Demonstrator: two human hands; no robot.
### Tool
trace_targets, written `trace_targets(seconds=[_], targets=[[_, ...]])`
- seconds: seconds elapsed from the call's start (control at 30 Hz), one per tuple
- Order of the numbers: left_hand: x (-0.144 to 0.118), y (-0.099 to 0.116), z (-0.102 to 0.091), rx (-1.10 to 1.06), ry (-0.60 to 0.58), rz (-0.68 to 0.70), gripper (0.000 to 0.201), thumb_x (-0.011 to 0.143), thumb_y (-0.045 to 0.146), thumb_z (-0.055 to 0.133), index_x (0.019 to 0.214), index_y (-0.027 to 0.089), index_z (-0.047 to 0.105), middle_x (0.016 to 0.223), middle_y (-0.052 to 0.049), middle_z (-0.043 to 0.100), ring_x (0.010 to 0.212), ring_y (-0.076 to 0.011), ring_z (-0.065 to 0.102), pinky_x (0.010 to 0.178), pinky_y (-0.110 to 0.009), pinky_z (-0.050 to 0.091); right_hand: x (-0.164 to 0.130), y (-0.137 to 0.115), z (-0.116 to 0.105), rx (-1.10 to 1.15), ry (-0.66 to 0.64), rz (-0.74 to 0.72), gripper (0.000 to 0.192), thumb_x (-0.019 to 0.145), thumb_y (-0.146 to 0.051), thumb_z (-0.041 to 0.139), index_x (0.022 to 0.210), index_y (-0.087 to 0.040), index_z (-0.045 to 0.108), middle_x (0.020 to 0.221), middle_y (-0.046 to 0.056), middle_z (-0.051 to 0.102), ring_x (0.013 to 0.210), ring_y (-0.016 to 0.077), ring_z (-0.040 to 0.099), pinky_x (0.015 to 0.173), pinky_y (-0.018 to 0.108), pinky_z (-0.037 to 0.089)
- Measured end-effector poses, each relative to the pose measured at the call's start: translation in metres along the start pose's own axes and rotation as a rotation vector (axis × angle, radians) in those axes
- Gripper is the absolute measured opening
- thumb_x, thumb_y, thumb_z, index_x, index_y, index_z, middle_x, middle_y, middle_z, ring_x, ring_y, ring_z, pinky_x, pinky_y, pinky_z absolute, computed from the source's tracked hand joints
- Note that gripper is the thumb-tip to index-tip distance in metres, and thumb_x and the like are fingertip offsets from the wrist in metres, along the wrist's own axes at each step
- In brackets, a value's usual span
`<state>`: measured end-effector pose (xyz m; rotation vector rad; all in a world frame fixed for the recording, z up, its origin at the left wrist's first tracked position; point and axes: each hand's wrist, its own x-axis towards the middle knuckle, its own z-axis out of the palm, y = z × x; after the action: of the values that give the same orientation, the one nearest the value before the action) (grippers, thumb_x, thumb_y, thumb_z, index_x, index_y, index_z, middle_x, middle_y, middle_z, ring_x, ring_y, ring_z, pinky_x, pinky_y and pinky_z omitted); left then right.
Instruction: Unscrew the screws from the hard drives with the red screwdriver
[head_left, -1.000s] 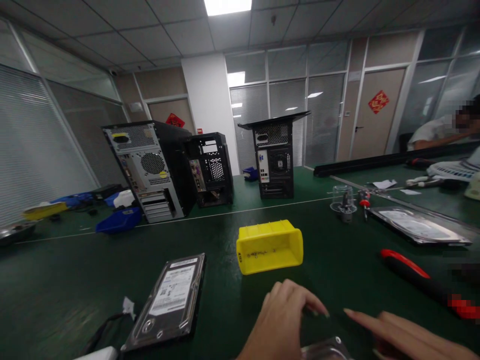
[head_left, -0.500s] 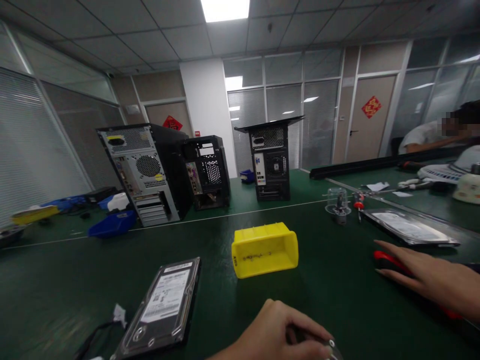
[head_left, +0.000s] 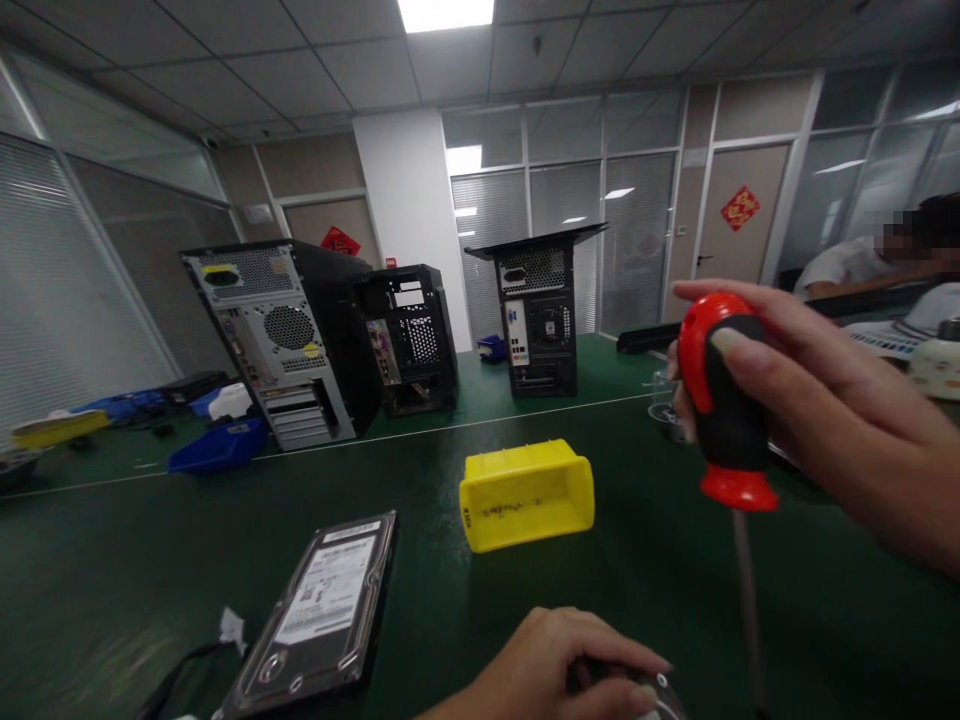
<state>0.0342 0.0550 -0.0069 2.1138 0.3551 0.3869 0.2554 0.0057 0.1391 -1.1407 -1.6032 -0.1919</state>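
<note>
The right hand [head_left: 832, 420] grips a screwdriver [head_left: 724, 400] by its rounded red-and-black handle, raised above the surface, with the thin metal shaft pointing down. The left hand [head_left: 555, 675] is curled over a metallic object at the bottom edge. A matte green surface [head_left: 150, 560] carries a rectangular hard drive [head_left: 315, 615] and a yellow plastic bin [head_left: 526, 492]. Glass partitions line the room.

No legible txt; label on hard drive [head_left: 322, 605] too blurred.

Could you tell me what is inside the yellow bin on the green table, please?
The yellow bin lies with its opening facing the camera; a few small metal bits, probably screws, show inside. Its inner corners are too shadowed to see.
</note>
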Motion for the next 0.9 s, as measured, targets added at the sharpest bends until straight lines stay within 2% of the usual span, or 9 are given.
trace_targets(seconds=[0.1,0.2,0.37,0.5,0.73,0.9], targets=[[0.001,-0.003,0.001,0.061,-0.008,0.010,0.034,0.093,0.028,0.063,0.125,0.019,0.066,0.106,-0.010,0.074,0.090,-0.0184,0.068,0.075,-0.022,0.049,-0.016,-0.020,0.017,0.065,0.019,-0.011,0.044,0.096,-0.048,0.045,0.137,-0.034,0.048,0.086,0.002,0.062,0.065,0.0160,0.064,0.055,0.024,0.059],[0.002,-0.004,0.002,0.091,-0.009,0.056,0.030,0.093,0.022,0.062,0.121,0.015,0.068,0.105,-0.012,0.074,0.093,-0.0202,0.068,0.081,-0.024,0.049,-0.033,-0.017,0.025,0.107,0.022,-0.030,0.043,0.097,-0.042,0.045,0.139,-0.035,0.044,0.086,0.001,0.059,0.062,0.0149,0.061,0.053,0.022,0.058],[0.004,-0.001,0.002,0.095,-0.007,0.076,0.027,0.094,0.020,0.059,0.118,0.014,0.070,0.109,-0.011,0.073,0.100,-0.0209,0.068,0.087,-0.026,0.049,-0.038,-0.008,0.026,0.129,0.022,-0.081,0.045,0.097,-0.042,0.047,0.141,-0.039,0.041,0.093,0.002,0.056,0.065,0.0158,0.059,0.054,0.024,0.058],[0.003,0.002,0.001,0.138,-0.022,0.044,0.027,0.094,0.019,0.059,0.118,0.012,0.069,0.111,-0.013,0.072,0.102,-0.0221,0.067,0.089,-0.027,0.049,-0.036,-0.009,0.026,0.152,-0.013,-0.054,0.046,0.097,-0.039,0.047,0.142,-0.037,0.040,0.087,0.002,0.056,0.065,0.0172,0.061,0.052,0.025,0.059],[0.002,-0.002,0.003,0.171,-0.042,0.029,0.028,0.096,0.022,0.056,0.121,0.017,0.068,0.113,-0.010,0.072,0.104,-0.0199,0.067,0.091,-0.026,0.047,-0.040,-0.007,0.028,0.077,-0.018,-0.060,0.046,0.096,-0.039,0.046,0.142,-0.038,0.040,0.087,0.002,0.059,0.062,0.0181,0.063,0.045,0.024,0.059],[0.001,-0.004,0.003,0.161,-0.039,0.031,0.030,0.098,0.027,0.052,0.123,0.021,0.066,0.116,-0.007,0.072,0.105,-0.0188,0.066,0.092,-0.026,0.046,-0.042,-0.006,0.029,0.064,-0.031,-0.085,0.050,0.095,-0.038,0.047,0.145,-0.038,0.037,0.091,0.002,0.058,0.065,0.0184,0.063,0.049,0.024,0.060]])
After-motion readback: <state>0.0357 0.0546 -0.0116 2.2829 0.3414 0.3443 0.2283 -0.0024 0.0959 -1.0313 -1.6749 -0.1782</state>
